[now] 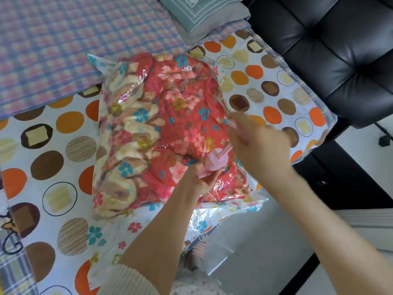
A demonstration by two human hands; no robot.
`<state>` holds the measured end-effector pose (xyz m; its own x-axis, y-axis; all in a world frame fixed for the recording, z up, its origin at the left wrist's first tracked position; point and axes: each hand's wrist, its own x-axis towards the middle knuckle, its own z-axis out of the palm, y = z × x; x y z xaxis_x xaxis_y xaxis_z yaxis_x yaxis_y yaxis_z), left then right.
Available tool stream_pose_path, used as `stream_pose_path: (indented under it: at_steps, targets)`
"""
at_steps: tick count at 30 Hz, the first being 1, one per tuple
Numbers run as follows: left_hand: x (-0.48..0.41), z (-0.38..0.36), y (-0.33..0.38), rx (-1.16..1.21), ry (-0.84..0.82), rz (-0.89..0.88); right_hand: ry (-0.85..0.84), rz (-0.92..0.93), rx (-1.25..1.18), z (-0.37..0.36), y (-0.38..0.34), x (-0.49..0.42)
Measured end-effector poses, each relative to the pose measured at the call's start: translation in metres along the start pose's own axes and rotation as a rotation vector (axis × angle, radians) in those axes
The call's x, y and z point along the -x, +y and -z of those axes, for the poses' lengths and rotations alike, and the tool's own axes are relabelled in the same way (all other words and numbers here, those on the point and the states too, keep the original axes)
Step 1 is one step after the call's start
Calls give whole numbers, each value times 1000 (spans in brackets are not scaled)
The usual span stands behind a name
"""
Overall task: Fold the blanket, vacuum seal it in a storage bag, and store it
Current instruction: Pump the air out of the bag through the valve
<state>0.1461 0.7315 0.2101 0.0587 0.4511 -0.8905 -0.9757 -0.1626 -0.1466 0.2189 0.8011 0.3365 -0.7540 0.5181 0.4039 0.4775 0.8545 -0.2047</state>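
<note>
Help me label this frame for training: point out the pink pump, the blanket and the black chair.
pink pump [217, 161]: head view, cylinder's top cap.
blanket [170, 116]: head view, red flowered middle.
black chair [340, 60]: head view, quilted cushion.

R hand [259, 145] motion-blurred, pump [214, 163] handle hidden in its grip

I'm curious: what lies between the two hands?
In the head view, a pink rod runs from the pump barrel in the left hand to the right hand, above the bagged blanket.

Close head view, down onto blanket [170, 116]
</note>
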Motion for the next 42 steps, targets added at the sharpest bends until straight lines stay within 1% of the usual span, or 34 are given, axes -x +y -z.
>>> stream_pose_path:
  at_steps: [2,4,5,6,7,8,9,10,12,13,14,15,16,18,20,21,22,23,24,25,26,27,28,29,30,31,33,35,36,37,38,40,41,42]
  targets:
    - [1,0,0,2,-2,13,136,-96,-92,20,-5,-8]
    - [-2,0,-1,4,-15,8,130,-208,-89,1,-6,5]
    - [-3,1,-1,21,-12,8,12,-199,-1,-17,-9,16]
    - [-5,1,-1,32,-3,11,-185,-156,69,-36,-11,25]
    - [-5,1,-2,30,7,18,-297,-95,113,-52,-5,31]
    - [-4,1,-3,19,11,12,-339,-62,138,-53,-2,27]
    - [-3,0,-2,11,3,-1,-305,-71,118,-47,1,18]
    - [-3,-1,-1,2,-12,-12,-214,-90,55,-31,3,8]
    - [-1,-2,0,-27,-25,-7,55,-62,12,5,-1,-8]
    - [-2,-2,0,-36,-21,-4,143,-99,-16,13,-1,-10]
    - [-5,-2,1,-39,-30,-9,179,-170,-74,13,-3,-7]
    - [-6,-1,0,-31,-47,-11,153,-228,-120,3,-2,5]
    - [-7,0,-2,-19,-54,-13,68,-262,-134,-14,-5,19]
    - [-10,0,-4,2,-28,-16,-177,-209,-74,-51,-5,40]
    - [-6,0,-4,-4,-18,-20,-135,-147,10,-49,3,30]
    - [-3,-1,-3,-6,-21,-27,-77,-125,-8,-36,3,18]
    - [-1,-2,-3,-8,-17,-27,39,-101,-9,-18,5,6]
    - [2,-2,-2,-2,-14,-15,134,-103,-13,1,4,-3]
    - [1,-2,-1,-4,-14,-10,183,-132,-51,10,1,-6]
    - [0,-1,-1,-14,-15,-10,179,-172,-110,10,-1,-3]
    - [-2,0,-2,-20,-13,-15,136,-196,-145,1,-4,6]
    - [-4,1,-3,-23,-4,-17,35,-204,-103,-15,-9,16]
    - [-8,3,-3,-18,11,-17,-134,-193,-55,-34,-12,27]
    - [-9,4,-3,-4,22,-7,-259,-173,-6,-50,-10,34]
    - [-9,5,-4,5,22,2,-300,-163,32,-52,-8,32]
    - [-7,4,-3,11,20,-1,-271,-139,26,-46,-6,24]
    - [-3,1,-4,6,3,-16,-45,-62,-25,-11,1,7]
    - [0,-1,-4,17,-9,-1,120,-123,-85,20,-3,-4]
    - [-1,-2,-4,14,-5,-6,148,-206,-155,21,-5,-3]
    - [-1,-3,-4,15,0,-18,136,-262,-175,9,-3,4]
    - [-3,-3,-5,8,17,-32,88,-275,-95,-11,-4,13]
    - [-5,-3,-6,-13,32,-29,-230,-158,25,-51,-7,31]
    - [-2,-3,-6,-17,26,-15,-305,-96,84,-58,-2,32]
    - [-1,-2,-6,-16,15,-17,-322,-88,114,-53,3,24]
